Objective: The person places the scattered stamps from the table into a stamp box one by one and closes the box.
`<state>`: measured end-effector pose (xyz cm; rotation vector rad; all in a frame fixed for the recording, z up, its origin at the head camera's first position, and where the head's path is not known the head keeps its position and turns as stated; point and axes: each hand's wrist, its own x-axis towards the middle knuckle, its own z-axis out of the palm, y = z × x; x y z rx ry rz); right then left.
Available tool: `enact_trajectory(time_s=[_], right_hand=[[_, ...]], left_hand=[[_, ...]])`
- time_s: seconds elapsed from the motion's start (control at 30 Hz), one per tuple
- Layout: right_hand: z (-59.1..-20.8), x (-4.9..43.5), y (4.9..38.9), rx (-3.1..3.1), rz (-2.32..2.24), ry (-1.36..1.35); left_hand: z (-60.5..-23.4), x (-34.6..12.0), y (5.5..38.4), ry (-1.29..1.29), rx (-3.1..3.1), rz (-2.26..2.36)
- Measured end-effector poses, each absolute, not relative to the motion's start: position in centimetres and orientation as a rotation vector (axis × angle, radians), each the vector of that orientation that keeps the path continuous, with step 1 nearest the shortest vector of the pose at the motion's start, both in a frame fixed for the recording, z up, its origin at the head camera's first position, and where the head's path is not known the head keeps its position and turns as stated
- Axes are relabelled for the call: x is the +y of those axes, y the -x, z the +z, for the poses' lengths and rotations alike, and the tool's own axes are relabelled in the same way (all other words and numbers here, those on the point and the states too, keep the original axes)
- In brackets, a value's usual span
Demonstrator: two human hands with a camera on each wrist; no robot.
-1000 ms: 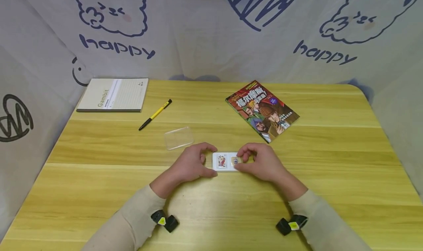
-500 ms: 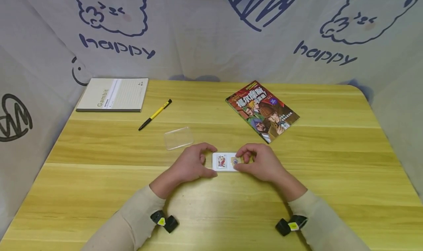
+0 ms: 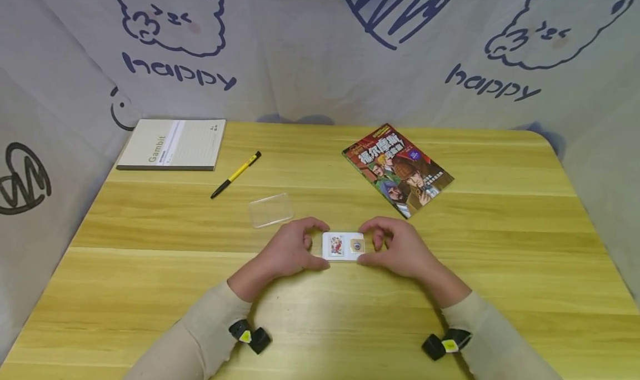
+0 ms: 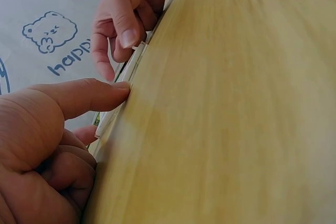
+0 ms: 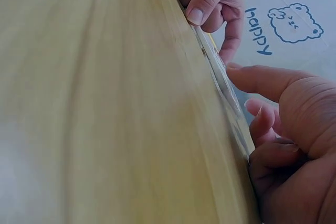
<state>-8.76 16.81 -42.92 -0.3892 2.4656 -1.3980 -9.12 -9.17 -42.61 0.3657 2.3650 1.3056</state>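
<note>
A small white flat case (image 3: 347,254) lies on the table between my hands, with a colourful stamp-like picture (image 3: 336,246) on its left half and a gold square piece (image 3: 357,246) on its right. My left hand (image 3: 290,248) grips the case's left end, thumb on the near edge and index finger on the far one. At the right end my right hand (image 3: 402,248) holds it likewise, its other fingers curled. Both wrist views show the case edge-on as a thin strip. A clear plastic lid (image 3: 270,210) lies just beyond my left hand.
A yellow and black pen (image 3: 236,174) and a Gambit notebook (image 3: 172,145) lie at the back left. An illustrated red book (image 3: 398,170) sits slanted beyond my right hand. A printed white cloth (image 3: 330,85) hangs behind the wooden table (image 3: 320,324).
My right thumb and index finger have come off the gold piece and moved out to the case's right edges. The left hand stays where it was.
</note>
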Motion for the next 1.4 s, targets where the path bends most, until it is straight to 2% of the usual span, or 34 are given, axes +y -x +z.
enact_trajectory(time_s=[0.7,0.9,1.17,1.4], right_hand=[[-43.2,16.9,8.6,2.481,-1.316,0.458],[-43.2,17.0,8.6,2.486,-1.313,0.459],[-43.3,17.0,8.6,2.489,-1.322,0.463],[-43.4,17.1,8.6,2.492,-1.325,0.463]], left_hand=[[-42.5,-10.3,8.9,-0.425,2.36,1.356],[-42.1,-13.1,8.9,-0.46,2.425,1.429],[-41.8,-17.7,10.4,-0.28,2.604,1.413],[-42.2,-19.6,11.6,-0.21,2.677,1.312]])
